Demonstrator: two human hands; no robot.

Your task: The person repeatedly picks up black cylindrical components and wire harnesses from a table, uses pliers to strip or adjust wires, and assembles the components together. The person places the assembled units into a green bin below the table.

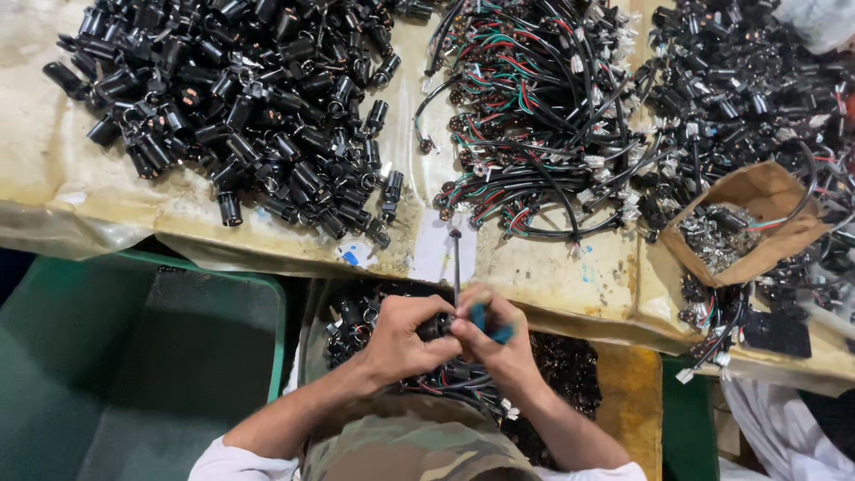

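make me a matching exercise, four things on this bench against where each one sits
Things:
1. pile of black connector shells
2. bundle of coloured wire harnesses
3. torn brown paper bag
4. green bin

Places:
A. lower left, below the bench edge
B. bench right, holding small metal parts
C. bench upper left
D. bench centre, above the hands

Pairs: 1-C, 2-D, 3-B, 4-A

black part mostly hidden by fingers | forearms cut off at bottom edge
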